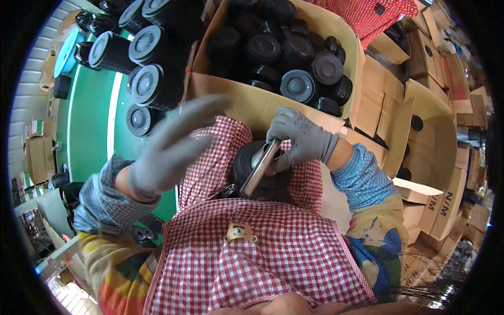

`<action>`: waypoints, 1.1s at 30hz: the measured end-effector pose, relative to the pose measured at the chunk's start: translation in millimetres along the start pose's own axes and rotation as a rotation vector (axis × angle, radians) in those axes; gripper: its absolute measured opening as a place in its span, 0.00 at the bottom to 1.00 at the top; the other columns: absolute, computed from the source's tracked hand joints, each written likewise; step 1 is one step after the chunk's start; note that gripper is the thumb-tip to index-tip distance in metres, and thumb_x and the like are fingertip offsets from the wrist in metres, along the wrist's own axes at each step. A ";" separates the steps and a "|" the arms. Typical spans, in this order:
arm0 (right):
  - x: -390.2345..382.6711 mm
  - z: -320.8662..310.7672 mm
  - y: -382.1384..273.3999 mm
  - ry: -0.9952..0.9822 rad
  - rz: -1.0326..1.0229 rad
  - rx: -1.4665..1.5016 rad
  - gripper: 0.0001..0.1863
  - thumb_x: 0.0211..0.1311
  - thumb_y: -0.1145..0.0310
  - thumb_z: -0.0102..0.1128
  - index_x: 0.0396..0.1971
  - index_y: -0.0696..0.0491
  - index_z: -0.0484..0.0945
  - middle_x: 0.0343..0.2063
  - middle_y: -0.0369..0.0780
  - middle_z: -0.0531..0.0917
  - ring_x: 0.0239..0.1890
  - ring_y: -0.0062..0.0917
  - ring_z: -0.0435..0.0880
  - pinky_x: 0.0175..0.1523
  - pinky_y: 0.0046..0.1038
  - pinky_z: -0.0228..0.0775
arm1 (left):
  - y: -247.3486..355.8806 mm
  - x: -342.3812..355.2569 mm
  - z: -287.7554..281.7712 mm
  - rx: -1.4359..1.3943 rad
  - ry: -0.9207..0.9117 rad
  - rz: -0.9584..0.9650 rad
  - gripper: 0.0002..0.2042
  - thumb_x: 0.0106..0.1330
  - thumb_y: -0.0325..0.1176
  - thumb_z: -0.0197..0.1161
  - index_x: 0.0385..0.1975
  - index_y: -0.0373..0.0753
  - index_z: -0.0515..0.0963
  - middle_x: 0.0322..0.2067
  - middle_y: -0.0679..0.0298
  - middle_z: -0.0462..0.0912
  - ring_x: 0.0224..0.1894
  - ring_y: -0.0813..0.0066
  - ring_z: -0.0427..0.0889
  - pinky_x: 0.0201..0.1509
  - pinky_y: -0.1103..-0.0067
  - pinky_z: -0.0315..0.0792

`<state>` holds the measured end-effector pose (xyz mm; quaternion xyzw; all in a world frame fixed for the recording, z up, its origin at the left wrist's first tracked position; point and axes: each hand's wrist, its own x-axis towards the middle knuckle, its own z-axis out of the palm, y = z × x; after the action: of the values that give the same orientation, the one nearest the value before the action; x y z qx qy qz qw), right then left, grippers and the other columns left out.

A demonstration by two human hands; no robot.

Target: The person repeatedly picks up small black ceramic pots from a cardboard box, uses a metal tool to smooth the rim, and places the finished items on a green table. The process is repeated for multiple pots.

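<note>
My gloved right hand (pixel 296 137) grips a shiny metal tube (pixel 257 173) near its upper end, which slants down across a black cylindrical object (pixel 244 163) between my legs in the checked apron (pixel 241 262). Some silvery metal shows at the top of that object, partly hidden by the tube and hand. My gloved left hand (pixel 173 142) is raised to the left of the object, blurred, with its fingers stretched out and apart, nothing visible in them.
A cardboard box (pixel 231 94) of black lidded containers stands ahead. More containers (pixel 147 84) lie stacked on a green surface (pixel 94 115) at left, near a blue basin (pixel 68 52). Open cartons (pixel 430 121) and flattened cardboard crowd the right, and red dotted cloth (pixel 378 16) lies beyond the box.
</note>
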<state>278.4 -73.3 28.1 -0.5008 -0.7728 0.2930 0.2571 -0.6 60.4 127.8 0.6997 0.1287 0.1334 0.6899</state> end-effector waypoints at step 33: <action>28.6 -40.3 0.0 -0.710 0.320 0.111 0.35 0.56 0.34 0.65 0.51 0.49 0.81 0.42 0.47 0.88 0.46 0.44 0.87 0.52 0.40 0.78 | -12.0 121.9 45.2 0.720 -0.929 -0.833 0.24 0.71 0.32 0.62 0.65 0.36 0.69 0.50 0.46 0.82 0.52 0.51 0.83 0.58 0.61 0.78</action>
<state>295.7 -39.0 59.2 -0.4678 -0.7088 0.5257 -0.0481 129.4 62.9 116.3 0.7610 0.1139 -0.5031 0.3935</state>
